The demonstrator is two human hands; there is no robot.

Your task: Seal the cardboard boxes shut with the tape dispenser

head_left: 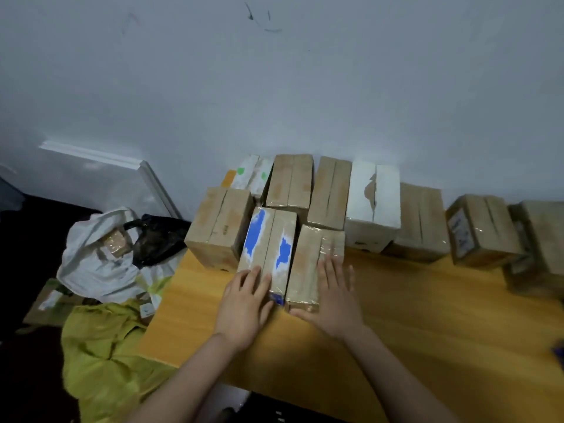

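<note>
The left hand (244,303) lies flat, fingers straight, on the near end of the blue-patched box (268,239) on the table (427,300). The right hand (335,297) rests equally flat on the taped brown box (306,257) just beside it; more boxes (421,218) line the far wall.

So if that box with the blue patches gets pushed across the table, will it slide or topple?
Probably slide: the blue-patched box lies lengthwise on the smooth-looking table, so tipping seems unlikely. Its glossy tape wrap may feel slippery under the left hand. It looks stiff, with square edges.
</note>
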